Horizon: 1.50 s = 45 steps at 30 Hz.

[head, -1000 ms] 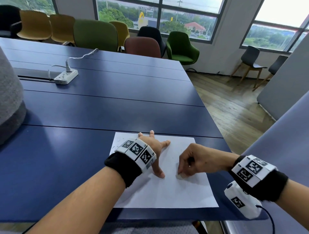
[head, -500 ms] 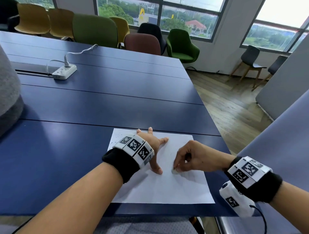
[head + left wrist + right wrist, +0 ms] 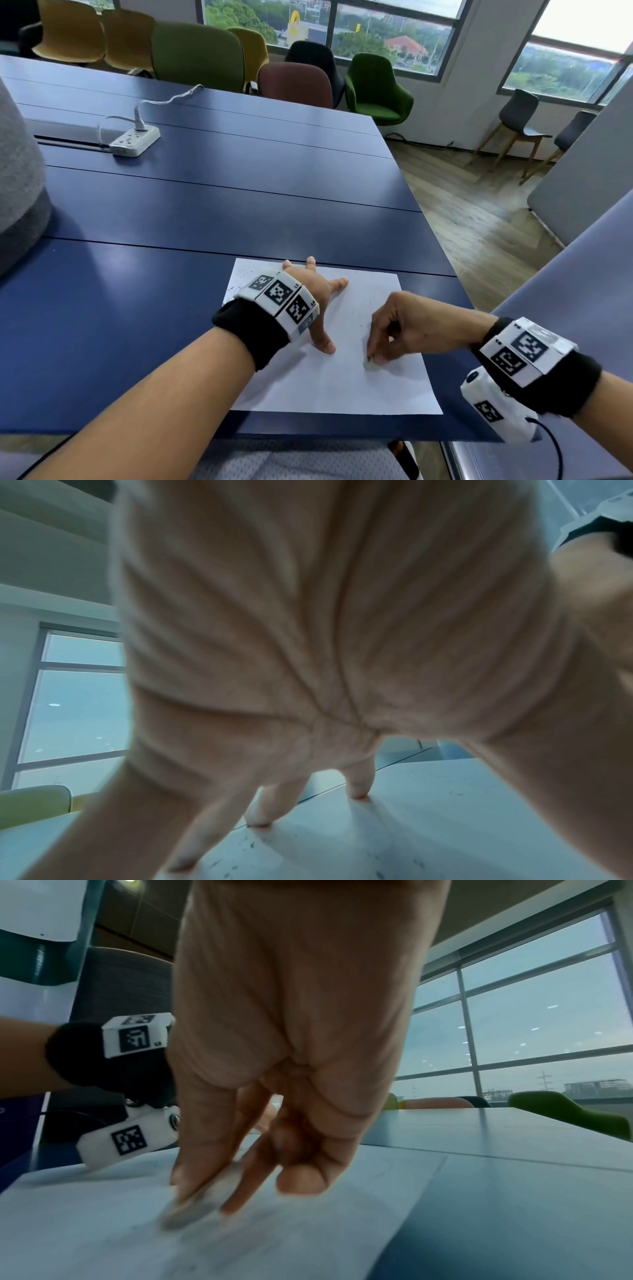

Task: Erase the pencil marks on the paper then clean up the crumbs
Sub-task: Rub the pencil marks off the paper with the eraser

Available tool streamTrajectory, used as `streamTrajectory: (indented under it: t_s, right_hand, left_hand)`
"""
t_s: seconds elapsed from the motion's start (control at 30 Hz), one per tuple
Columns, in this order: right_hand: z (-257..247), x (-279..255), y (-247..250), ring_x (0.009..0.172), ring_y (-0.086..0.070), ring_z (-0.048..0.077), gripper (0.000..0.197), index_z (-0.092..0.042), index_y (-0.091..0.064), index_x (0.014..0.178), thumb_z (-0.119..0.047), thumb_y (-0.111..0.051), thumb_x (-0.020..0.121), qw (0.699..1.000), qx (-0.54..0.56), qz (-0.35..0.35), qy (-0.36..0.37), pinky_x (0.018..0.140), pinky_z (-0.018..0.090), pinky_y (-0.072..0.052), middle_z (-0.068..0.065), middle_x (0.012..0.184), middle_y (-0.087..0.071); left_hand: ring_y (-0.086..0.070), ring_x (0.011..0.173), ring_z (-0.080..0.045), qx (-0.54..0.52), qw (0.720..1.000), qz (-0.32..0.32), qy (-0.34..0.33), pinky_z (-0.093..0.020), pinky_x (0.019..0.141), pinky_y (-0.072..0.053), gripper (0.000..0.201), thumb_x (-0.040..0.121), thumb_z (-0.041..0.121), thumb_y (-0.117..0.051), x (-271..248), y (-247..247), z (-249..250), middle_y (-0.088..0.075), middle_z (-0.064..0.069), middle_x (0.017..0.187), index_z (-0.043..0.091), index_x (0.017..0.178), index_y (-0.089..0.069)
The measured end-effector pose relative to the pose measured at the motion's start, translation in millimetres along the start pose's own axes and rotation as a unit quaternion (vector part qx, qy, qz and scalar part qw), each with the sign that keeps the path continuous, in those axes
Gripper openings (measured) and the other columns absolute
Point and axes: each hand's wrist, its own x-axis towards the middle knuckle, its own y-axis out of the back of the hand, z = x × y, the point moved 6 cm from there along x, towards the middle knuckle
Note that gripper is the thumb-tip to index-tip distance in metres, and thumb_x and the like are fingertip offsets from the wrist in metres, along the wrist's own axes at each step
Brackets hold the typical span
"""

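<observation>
A white sheet of paper (image 3: 329,377) lies near the front edge of the blue table (image 3: 205,205). My left hand (image 3: 315,294) presses on it with spread, straight fingers, and its fingertips (image 3: 358,794) touch the paper (image 3: 411,831). My right hand (image 3: 394,329) pinches a small pale eraser (image 3: 371,365) between thumb and fingers, its tip on the sheet's right half. In the right wrist view the eraser (image 3: 192,1207) sits blurred on the paper (image 3: 103,1231), over faint grey pencil marks. Dark crumbs (image 3: 246,845) dot the sheet near my left fingers. Faint pencil marks (image 3: 239,279) show at the far left corner.
A white power strip (image 3: 135,140) with a cable sits at the far left of the table. A grey rounded object (image 3: 17,192) stands at the left edge. Coloured chairs (image 3: 198,54) line the far side. The table's right edge drops to wooden floor (image 3: 479,222).
My right hand has rubbed the eraser back and forth, ending slightly nearer to me on the sheet. The left hand has stayed pressed on the paper.
</observation>
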Motion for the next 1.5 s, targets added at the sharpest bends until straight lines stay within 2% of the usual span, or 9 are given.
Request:
streamTrajectory:
  t_s: [0.1,0.27,0.5,0.67,0.83,1.0,1.13,1.3,1.5]
  right_hand:
    - [10.3,-2.9,7.0,0.056,-0.048,0.0,0.004,-0.016,-0.079,0.083,-0.015,-0.08,0.079,0.995,0.048,0.082,0.001,0.058,0.013,-0.038,0.001,0.078,-0.075]
    - [8.1,-4.4,0.9,0.057,-0.054,-0.003,0.009,-0.012,-0.079,0.087,-0.009,-0.079,0.079,0.998,0.03,-0.037,-0.029,0.061,0.011,-0.042,-0.009,0.071,-0.072]
    - [37.7,32.1,61.4,0.053,-0.051,0.004,0.013,-0.012,-0.077,0.079,-0.023,-0.083,0.076,0.979,0.035,0.194,-0.06,0.06,0.021,-0.042,-0.007,0.058,-0.064]
    - [27.5,28.3,45.4,0.062,-0.061,0.006,0.009,-0.012,-0.079,0.082,-0.017,-0.083,0.076,0.996,0.023,0.078,-0.028,0.064,0.02,-0.05,0.002,0.072,-0.075]
    - [39.8,33.7,59.2,0.047,-0.048,0.001,0.01,-0.01,-0.076,0.08,-0.019,-0.081,0.079,0.981,0.051,0.181,-0.038,0.057,0.017,-0.039,-0.012,0.049,-0.058]
    - [32.9,29.5,36.5,0.064,-0.055,0.013,0.009,-0.015,-0.079,0.085,-0.017,-0.081,0.077,0.997,0.045,0.055,-0.019,0.067,0.031,-0.045,0.014,0.07,-0.069]
    - [41.7,29.7,50.2,0.057,-0.053,0.01,0.007,-0.017,-0.077,0.079,-0.022,-0.082,0.077,0.984,0.07,0.163,-0.031,0.064,0.032,-0.046,0.001,0.06,-0.065]
    - [20.8,21.0,22.5,0.065,-0.06,0.008,0.009,-0.014,-0.079,0.087,-0.009,-0.079,0.079,1.0,0.026,0.004,-0.004,0.067,0.026,-0.05,0.007,0.08,-0.076]
    - [28.3,22.3,31.2,0.056,-0.05,0.009,0.006,-0.014,-0.077,0.081,-0.018,-0.081,0.079,0.993,0.057,0.104,-0.009,0.058,0.028,-0.043,0.0,0.06,-0.066]
  left_hand:
    - [0.005,0.143,-0.053,-0.001,1.0,-0.002,-0.002,-0.064,0.111,-0.024,0.127,0.062,0.067,-0.078,-0.1,0.1,1.1,0.02,-0.014,0.16,0.047,0.151,0.011]
    - [0.005,0.144,-0.052,-0.001,1.0,-0.004,0.003,-0.065,0.11,-0.025,0.128,0.061,0.067,-0.079,0.1,-0.9,0.5,0.021,-0.013,0.16,0.049,0.15,0.011]
    - [0.002,0.143,-0.054,0.004,1.0,0.011,0.0,-0.062,0.109,-0.029,0.129,0.058,0.07,-0.079,2.8,-1.9,1.1,0.017,-0.014,0.161,0.051,0.15,0.009]
    - [0.003,0.143,-0.054,0.002,1.0,0.001,0.001,-0.063,0.108,-0.029,0.129,0.058,0.069,-0.079,2.8,-1.3,-0.3,0.019,-0.014,0.161,0.05,0.15,0.01]
    - [0.002,0.143,-0.053,0.007,1.0,0.004,0.003,-0.063,0.109,-0.03,0.129,0.059,0.069,-0.079,2.5,-1.6,1.8,0.019,-0.013,0.161,0.05,0.15,0.01]
    - [0.002,0.143,-0.053,0.002,1.0,0.004,0.003,-0.064,0.107,-0.03,0.129,0.058,0.068,-0.08,2.2,-1.1,-0.1,0.019,-0.013,0.161,0.05,0.15,0.01]
    - [0.002,0.143,-0.053,0.009,1.0,0.006,0.002,-0.063,0.109,-0.029,0.129,0.059,0.069,-0.079,1.6,-1.2,1.6,0.018,-0.013,0.161,0.05,0.15,0.01]
    - [0.003,0.144,-0.052,-0.003,1.0,0.002,0.005,-0.064,0.109,-0.029,0.129,0.059,0.067,-0.08,2.2,-1.3,-0.2,0.02,-0.013,0.161,0.05,0.15,0.01]
    - [0.003,0.143,-0.053,0.002,1.0,0.004,0.004,-0.064,0.109,-0.028,0.129,0.059,0.068,-0.08,2.7,-2.1,0.4,0.02,-0.014,0.161,0.05,0.15,0.01]
